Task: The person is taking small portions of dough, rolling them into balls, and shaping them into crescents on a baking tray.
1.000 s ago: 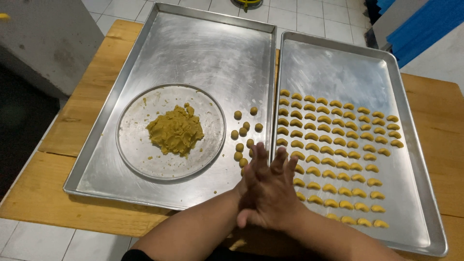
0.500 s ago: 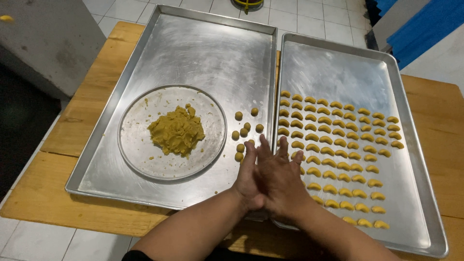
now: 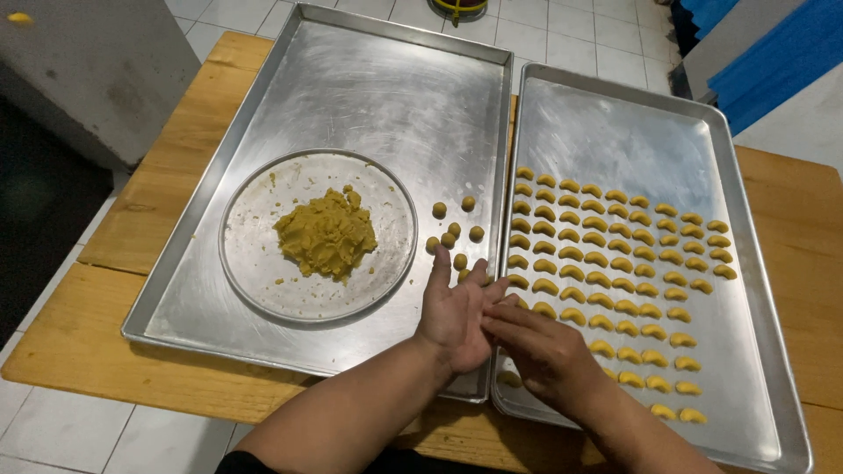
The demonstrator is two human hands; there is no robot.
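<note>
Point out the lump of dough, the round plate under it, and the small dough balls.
lump of dough (image 3: 326, 233), head view, middle of the yellow heap.
round plate (image 3: 255, 263), head view, bare metal left of the heap.
small dough balls (image 3: 448, 240), head view, one ball within the cluster on the left tray.

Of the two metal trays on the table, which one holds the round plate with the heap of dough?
The left tray holds the round plate, with the dough heap and a few small balls beside it. The right tray carries only rows of crescent pieces.
</note>
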